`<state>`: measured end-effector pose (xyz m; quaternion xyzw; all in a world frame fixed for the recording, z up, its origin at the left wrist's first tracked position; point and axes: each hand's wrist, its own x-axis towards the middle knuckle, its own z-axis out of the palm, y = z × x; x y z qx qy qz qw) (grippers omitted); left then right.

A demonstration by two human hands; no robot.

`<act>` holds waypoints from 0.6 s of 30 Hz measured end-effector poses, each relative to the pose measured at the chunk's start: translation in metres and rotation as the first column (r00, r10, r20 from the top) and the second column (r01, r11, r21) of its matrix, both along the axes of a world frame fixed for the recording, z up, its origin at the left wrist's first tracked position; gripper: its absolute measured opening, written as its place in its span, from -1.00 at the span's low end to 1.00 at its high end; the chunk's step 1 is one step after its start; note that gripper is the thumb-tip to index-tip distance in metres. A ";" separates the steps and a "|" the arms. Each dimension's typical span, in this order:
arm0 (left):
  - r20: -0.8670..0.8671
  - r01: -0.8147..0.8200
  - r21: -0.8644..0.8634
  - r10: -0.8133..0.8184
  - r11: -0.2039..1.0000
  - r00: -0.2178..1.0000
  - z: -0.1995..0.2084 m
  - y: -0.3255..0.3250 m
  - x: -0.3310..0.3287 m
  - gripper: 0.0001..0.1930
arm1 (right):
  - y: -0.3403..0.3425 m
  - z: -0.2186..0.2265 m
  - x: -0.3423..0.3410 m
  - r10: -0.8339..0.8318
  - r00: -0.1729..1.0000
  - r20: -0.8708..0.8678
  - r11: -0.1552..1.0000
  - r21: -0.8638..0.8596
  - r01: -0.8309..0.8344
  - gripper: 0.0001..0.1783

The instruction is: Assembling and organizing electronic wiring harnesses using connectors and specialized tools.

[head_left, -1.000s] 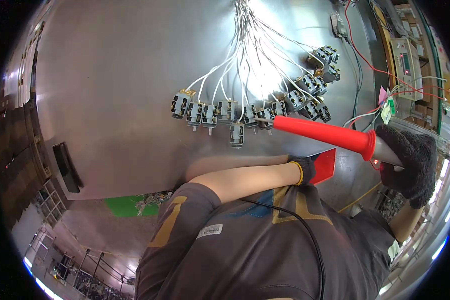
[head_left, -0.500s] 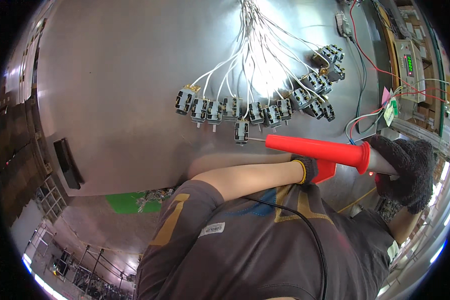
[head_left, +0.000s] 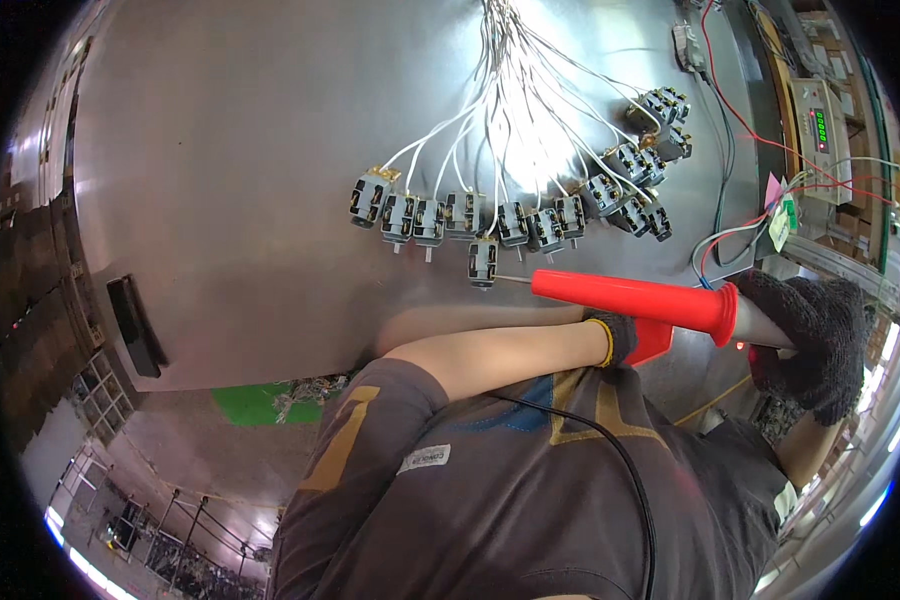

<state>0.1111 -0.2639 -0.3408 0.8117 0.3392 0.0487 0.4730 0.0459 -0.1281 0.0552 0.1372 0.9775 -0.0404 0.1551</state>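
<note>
My right hand [head_left: 815,345], in a black knit glove, is closed round the grey rear part of a red test probe [head_left: 635,300]. The probe's thin metal tip meets the right side of a small grey motor [head_left: 482,263], or comes very close to it. My left forearm crosses below the probe. Only the cuff and edge of my gloved left hand [head_left: 618,340] show; its fingers are hidden. Beside it is a red plastic piece [head_left: 653,342], partly covered by the probe. Several like motors [head_left: 460,216] with white wires [head_left: 510,110] fan out beyond the probe.
A metal tabletop [head_left: 240,200] carries everything. A black bar [head_left: 133,327] lies near its left edge. At the right stand a meter box [head_left: 820,140] with a green display, red and dark cables [head_left: 727,150], and tags [head_left: 778,230]. A black cord [head_left: 620,460] hangs across my shirt.
Almost nothing differs. The probe and both hands keep their places, and the probe tip stays at the same motor.
</note>
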 end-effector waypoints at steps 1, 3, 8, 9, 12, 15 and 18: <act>-0.011 0.002 0.001 -0.002 1.000 1.000 0.003 0.001 -0.004 -0.44 | 0.000 -0.001 -0.001 0.004 0.999 0.034 1.000 0.024 -0.005 -0.26; -0.028 0.022 0.009 -0.021 1.000 0.999 0.014 0.003 -0.009 -0.43 | -0.002 -0.004 0.001 -0.049 0.999 0.019 0.999 0.006 0.049 -0.25; -0.076 0.052 0.024 -0.050 0.998 0.996 0.036 0.005 -0.033 -0.42 | 0.000 -0.009 -0.002 -0.068 0.998 -0.012 0.996 -0.062 0.068 -0.26; -0.088 0.055 0.025 -0.052 0.998 0.995 0.040 0.006 -0.037 -0.42 | 0.000 -0.010 -0.002 -0.066 0.998 -0.016 0.996 -0.054 0.065 -0.25; -0.120 0.070 0.031 -0.066 0.997 0.991 0.055 0.011 -0.048 -0.41 | 0.002 -0.008 0.001 -0.062 0.998 0.001 0.998 -0.029 0.062 -0.25; -0.139 0.087 0.040 -0.081 0.995 0.987 0.065 0.011 -0.058 -0.41 | 0.002 0.003 0.002 -0.082 0.995 0.058 0.996 -0.015 0.083 -0.23; -0.009 0.014 0.023 -0.014 1.000 1.000 0.065 0.007 -0.064 -0.40 | 0.003 0.005 0.000 -0.068 0.996 0.062 0.998 -0.005 0.068 -0.22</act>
